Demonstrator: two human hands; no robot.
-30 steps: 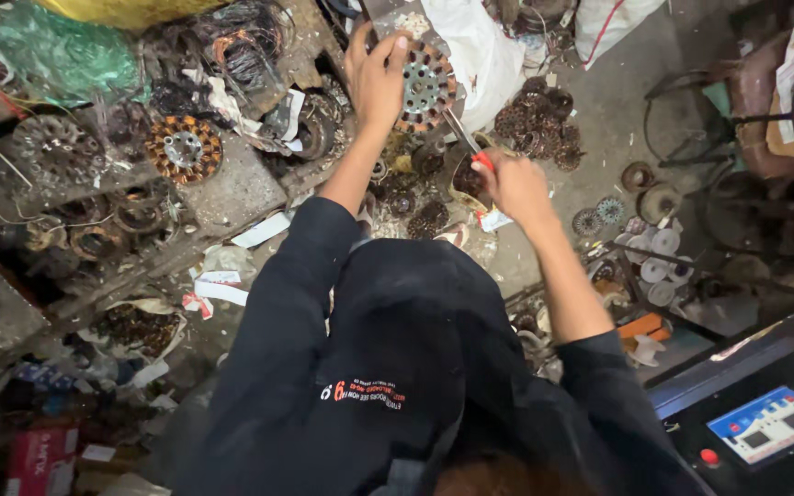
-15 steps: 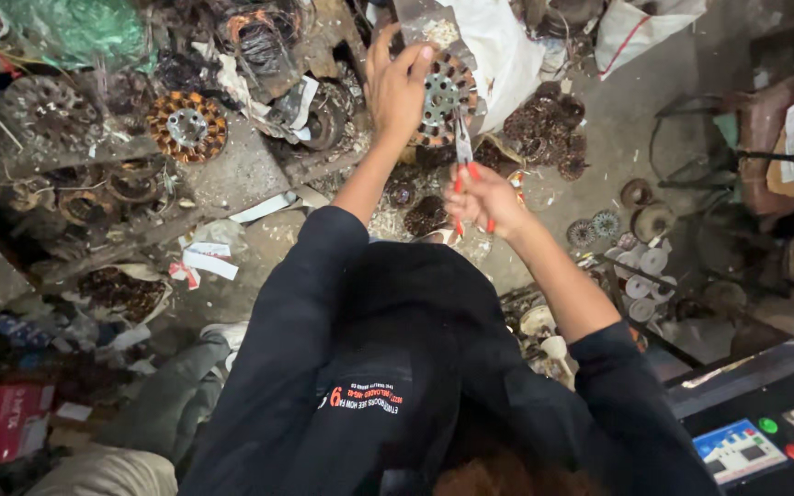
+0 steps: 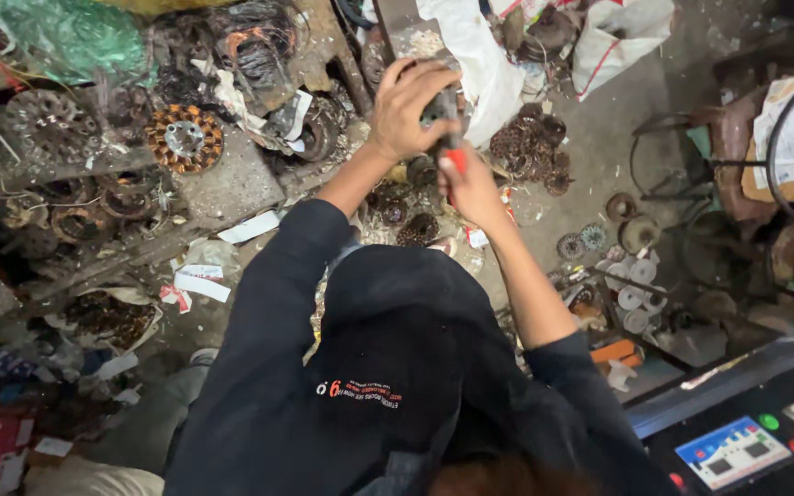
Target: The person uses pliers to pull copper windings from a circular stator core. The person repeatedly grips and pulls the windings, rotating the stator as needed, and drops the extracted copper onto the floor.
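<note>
My left hand [image 3: 408, 108] is curled over a dark metal part [image 3: 440, 106] above the cluttered floor, and most of that part is hidden under the fingers. Just below it, my right hand [image 3: 472, 188] grips a red-handled tool [image 3: 453, 162] whose tip points up into the part. The two hands touch each other. Both forearms reach out from dark sleeves [image 3: 287, 276]. Dark wound motor parts [image 3: 406, 216] lie right beneath the hands.
A copper-wound stator [image 3: 186, 138] rests on a slab at left among scrap coils. A pile of rusty round parts [image 3: 530, 152] and white sacks [image 3: 480, 64] lie ahead. White rings [image 3: 636, 285] sit at right, and a machine panel with buttons [image 3: 746, 450] is at bottom right.
My left hand has closed from a spread grip on a round wound part into a fist. My right hand has moved up with the tool until the hands meet.
</note>
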